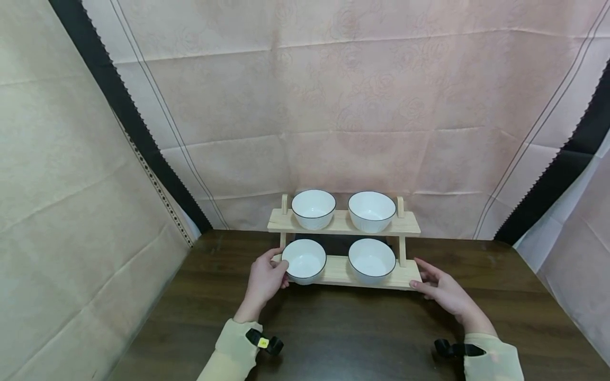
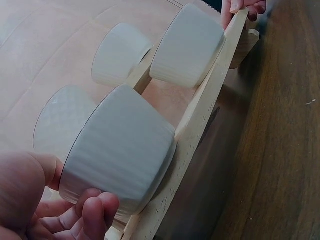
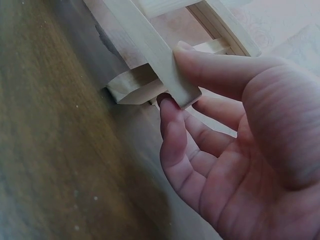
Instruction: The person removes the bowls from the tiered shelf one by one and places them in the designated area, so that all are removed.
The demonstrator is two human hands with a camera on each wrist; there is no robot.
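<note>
A two-tier light wooden rack (image 1: 343,222) carries white bowls with dark rims, two on each tier. My left hand (image 1: 267,278) is at the lower tier's left end and grips the front left bowl (image 1: 305,259), thumb at its rim, other fingers curled by its outer wall. That bowl's ribbed side (image 2: 120,150) faces the left wrist view, its base close over the board. At the opposite end my right hand (image 1: 440,291) pinches the corner of the lower board (image 3: 165,70), thumb above and fingers beneath. The front right bowl (image 1: 371,259) stands between the hands.
Two more bowls, the rear left one (image 1: 313,209) and the rear right one (image 1: 371,210), sit on the upper tier. The rack is near the back edge of a dark wooden table (image 1: 352,328). Pale fabric walls (image 1: 352,106) enclose the back and sides.
</note>
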